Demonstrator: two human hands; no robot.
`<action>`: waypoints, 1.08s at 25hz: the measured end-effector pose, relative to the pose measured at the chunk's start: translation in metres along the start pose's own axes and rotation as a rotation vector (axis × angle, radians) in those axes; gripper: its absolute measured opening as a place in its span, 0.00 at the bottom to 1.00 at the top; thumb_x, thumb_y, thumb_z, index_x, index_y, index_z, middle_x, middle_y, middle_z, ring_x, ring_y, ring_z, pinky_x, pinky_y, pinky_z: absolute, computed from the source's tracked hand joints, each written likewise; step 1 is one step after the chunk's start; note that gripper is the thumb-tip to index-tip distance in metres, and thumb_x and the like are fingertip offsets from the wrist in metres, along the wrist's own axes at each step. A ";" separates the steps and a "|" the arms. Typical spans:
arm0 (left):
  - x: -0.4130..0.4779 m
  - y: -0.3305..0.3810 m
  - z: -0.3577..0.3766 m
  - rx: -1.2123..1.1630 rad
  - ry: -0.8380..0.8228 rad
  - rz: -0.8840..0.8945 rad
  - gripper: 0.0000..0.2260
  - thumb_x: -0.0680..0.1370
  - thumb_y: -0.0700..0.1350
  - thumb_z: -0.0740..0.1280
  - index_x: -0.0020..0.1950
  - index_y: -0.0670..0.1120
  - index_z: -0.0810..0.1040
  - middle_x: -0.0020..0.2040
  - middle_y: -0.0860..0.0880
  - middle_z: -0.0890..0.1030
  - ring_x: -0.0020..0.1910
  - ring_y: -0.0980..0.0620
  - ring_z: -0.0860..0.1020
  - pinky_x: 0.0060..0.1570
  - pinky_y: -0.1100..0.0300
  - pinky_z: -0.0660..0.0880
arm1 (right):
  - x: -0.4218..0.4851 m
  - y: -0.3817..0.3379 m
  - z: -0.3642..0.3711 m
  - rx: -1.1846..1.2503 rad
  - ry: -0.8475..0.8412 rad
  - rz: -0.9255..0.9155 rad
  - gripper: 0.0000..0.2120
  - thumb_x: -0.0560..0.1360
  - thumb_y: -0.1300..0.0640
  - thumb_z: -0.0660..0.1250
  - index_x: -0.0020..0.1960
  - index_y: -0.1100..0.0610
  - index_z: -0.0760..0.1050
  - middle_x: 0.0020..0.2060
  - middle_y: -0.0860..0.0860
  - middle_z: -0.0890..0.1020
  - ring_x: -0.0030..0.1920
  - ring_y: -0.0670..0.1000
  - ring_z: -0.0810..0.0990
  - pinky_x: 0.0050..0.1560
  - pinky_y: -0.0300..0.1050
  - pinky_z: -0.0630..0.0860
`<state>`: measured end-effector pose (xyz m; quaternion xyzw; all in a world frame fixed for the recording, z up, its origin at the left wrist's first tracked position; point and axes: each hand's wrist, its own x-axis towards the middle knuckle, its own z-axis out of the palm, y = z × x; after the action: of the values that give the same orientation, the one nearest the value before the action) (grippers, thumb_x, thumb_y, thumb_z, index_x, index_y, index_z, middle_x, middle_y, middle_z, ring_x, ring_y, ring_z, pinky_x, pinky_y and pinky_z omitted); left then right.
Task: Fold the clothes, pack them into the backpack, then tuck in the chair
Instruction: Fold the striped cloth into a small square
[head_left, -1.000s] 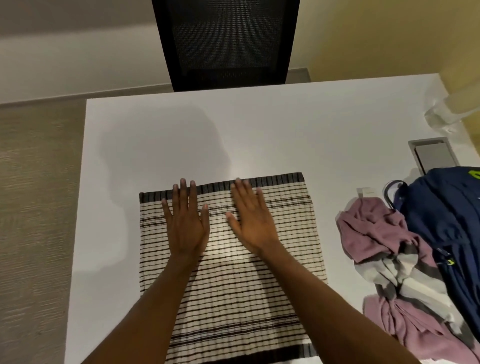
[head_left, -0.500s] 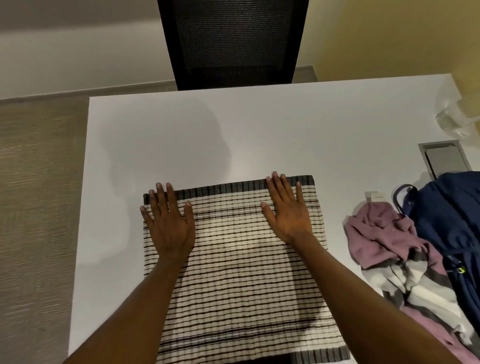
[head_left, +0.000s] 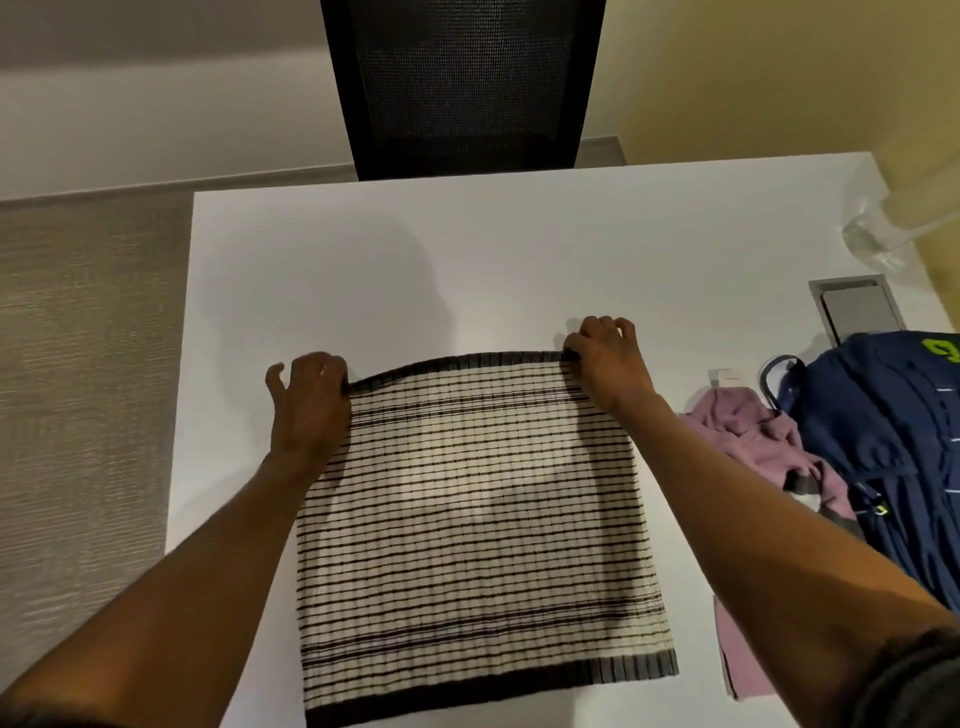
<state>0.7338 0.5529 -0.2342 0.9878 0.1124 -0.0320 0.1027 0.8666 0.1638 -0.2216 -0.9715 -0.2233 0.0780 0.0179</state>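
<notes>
A cream garment with thin dark stripes (head_left: 467, 519) lies folded into a rectangle on the white table (head_left: 467, 249). My left hand (head_left: 306, 400) pinches its far left corner and my right hand (head_left: 608, 358) pinches its far right corner; the far edge is lifted slightly. A crumpled pink and grey garment (head_left: 748, 441) lies at the right, partly under a navy backpack (head_left: 883, 441) at the right edge. A black mesh chair (head_left: 462, 88) stands behind the table's far side.
A grey cable hatch (head_left: 857, 306) is set into the table at the right. A clear glass object (head_left: 872, 239) sits at the far right corner. A small white tag (head_left: 727, 376) lies by the pink garment. Carpet borders the table's left edge.
My hands slid apart from the middle of the striped garment to its far corners, then closed on them. The far edge now bows upward.
</notes>
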 end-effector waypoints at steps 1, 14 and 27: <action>0.000 0.001 -0.004 0.014 -0.017 -0.008 0.09 0.77 0.33 0.66 0.51 0.46 0.76 0.50 0.45 0.80 0.60 0.41 0.75 0.72 0.38 0.57 | 0.000 0.002 -0.004 -0.015 -0.007 -0.001 0.08 0.77 0.57 0.72 0.55 0.56 0.84 0.54 0.55 0.81 0.60 0.59 0.77 0.72 0.58 0.62; -0.004 0.008 -0.084 -0.116 0.200 0.077 0.08 0.81 0.40 0.69 0.45 0.46 0.85 0.37 0.48 0.82 0.42 0.46 0.77 0.51 0.51 0.63 | -0.027 0.011 -0.073 0.029 0.272 0.063 0.07 0.79 0.56 0.68 0.49 0.58 0.83 0.41 0.54 0.83 0.44 0.58 0.79 0.50 0.53 0.74; -0.162 -0.024 -0.076 -0.127 0.131 0.365 0.09 0.73 0.41 0.79 0.53 0.45 0.87 0.48 0.46 0.87 0.48 0.43 0.83 0.54 0.47 0.72 | -0.209 -0.001 -0.058 0.044 0.238 -0.048 0.06 0.77 0.58 0.70 0.51 0.56 0.85 0.46 0.54 0.85 0.48 0.60 0.80 0.48 0.53 0.71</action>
<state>0.5741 0.5565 -0.1502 0.9833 -0.0600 0.0585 0.1616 0.6894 0.0737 -0.1346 -0.9676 -0.2408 -0.0334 0.0674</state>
